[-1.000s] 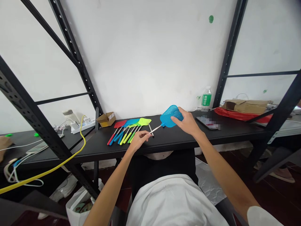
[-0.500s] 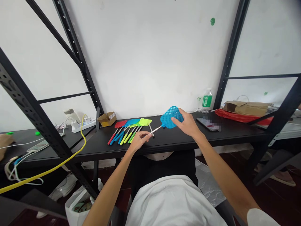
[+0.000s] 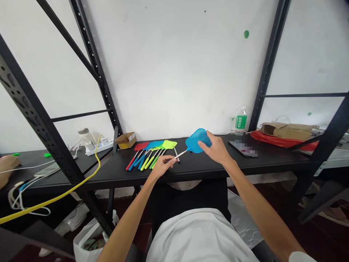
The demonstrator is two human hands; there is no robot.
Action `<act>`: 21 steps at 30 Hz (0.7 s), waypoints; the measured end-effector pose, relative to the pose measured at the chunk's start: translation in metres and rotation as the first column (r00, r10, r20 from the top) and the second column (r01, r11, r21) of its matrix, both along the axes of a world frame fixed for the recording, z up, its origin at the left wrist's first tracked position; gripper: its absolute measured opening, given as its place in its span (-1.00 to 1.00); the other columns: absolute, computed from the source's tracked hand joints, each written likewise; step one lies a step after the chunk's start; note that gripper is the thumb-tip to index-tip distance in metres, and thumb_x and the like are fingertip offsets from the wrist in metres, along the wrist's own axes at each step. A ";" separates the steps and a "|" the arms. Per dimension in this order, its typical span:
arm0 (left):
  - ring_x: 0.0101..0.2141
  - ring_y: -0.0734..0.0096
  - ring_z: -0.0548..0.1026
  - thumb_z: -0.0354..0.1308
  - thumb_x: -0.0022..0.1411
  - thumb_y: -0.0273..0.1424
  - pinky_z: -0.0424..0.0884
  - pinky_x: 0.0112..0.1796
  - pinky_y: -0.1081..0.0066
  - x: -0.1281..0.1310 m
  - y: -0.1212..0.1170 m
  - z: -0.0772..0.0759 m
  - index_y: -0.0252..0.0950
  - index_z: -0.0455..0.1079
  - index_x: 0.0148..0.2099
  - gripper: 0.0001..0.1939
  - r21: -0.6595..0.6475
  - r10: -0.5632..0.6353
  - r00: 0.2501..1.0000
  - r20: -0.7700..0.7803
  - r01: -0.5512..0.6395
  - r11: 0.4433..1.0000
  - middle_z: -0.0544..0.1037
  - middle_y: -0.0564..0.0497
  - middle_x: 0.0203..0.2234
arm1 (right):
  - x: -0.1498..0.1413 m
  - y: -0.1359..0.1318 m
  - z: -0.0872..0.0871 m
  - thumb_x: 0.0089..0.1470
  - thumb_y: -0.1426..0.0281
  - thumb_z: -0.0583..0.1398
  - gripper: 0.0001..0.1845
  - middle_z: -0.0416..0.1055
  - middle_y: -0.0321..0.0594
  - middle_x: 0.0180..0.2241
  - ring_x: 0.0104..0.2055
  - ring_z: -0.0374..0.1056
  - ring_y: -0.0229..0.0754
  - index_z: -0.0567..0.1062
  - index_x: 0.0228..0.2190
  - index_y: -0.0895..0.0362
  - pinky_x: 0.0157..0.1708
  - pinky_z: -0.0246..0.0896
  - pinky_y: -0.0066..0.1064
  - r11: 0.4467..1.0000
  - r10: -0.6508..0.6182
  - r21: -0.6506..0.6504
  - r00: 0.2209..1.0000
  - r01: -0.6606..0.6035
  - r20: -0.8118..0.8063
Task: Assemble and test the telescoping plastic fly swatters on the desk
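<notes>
A blue fly swatter (image 3: 196,140) with a thin metal shaft is held between both hands just above the black shelf (image 3: 207,165). My right hand (image 3: 216,148) grips its mesh head. My left hand (image 3: 160,166) pinches the handle end of the shaft. To the left, touching the shelf, lies a row of several fly swatters (image 3: 149,154) in red, blue and yellow-green, heads toward the wall.
A small cardboard box (image 3: 125,139) sits left of the row. A water bottle (image 3: 240,121) stands by the wall, a phone (image 3: 243,148) lies to the right, a red bag with cardboard (image 3: 283,133) farther right. Black rack posts (image 3: 265,71) frame the shelf; a yellow cable (image 3: 81,178) hangs at left.
Both hands keep their hold on the blue swatter, which has shortened a little as the hands came slightly closer. The view has tilted, shifting everything lower in the frame.
</notes>
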State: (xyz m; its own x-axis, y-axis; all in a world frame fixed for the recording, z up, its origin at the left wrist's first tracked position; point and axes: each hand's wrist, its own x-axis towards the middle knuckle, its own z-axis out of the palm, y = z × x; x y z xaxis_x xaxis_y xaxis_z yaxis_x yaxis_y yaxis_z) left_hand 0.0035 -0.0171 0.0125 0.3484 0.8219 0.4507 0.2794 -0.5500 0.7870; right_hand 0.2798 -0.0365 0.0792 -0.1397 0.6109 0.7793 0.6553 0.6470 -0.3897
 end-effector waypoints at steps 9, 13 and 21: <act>-0.45 0.40 0.37 0.11 0.31 -0.11 0.23 -0.37 0.44 0.001 -0.001 -0.001 -0.31 0.57 -0.25 -0.62 0.030 0.043 0.998 -0.054 -0.041 0.999 0.42 0.06 -0.57 | 0.002 0.004 -0.004 0.19 0.11 0.11 -0.60 0.28 -0.29 -0.52 -0.47 0.23 -0.10 0.38 -0.10 0.15 -0.42 0.03 -0.34 0.996 -0.091 -0.016 0.992 0.092 0.091; -0.48 0.40 0.37 0.14 0.28 -0.11 0.24 -0.38 0.44 0.003 0.000 -0.002 -0.32 0.53 -0.10 -0.62 0.008 0.065 0.997 -0.029 -0.064 0.998 0.39 0.09 -0.58 | 0.006 0.007 -0.005 0.18 0.10 0.11 -0.35 0.48 -0.04 -0.26 -0.29 0.39 0.06 0.23 0.19 0.18 -0.32 0.20 -0.23 0.989 -0.105 -0.093 0.985 0.118 0.137; -0.49 0.45 0.34 0.09 0.27 -0.29 0.29 -0.40 0.44 -0.019 0.014 0.010 -0.25 0.41 0.14 -0.59 0.087 0.245 0.967 -0.076 -0.238 0.967 0.46 0.03 -0.36 | 0.011 0.011 -0.010 0.20 0.04 0.07 0.02 -0.03 0.05 0.39 0.36 0.02 0.26 -0.41 0.41 0.03 0.14 0.19 0.03 0.961 -0.056 -0.258 0.985 0.098 0.166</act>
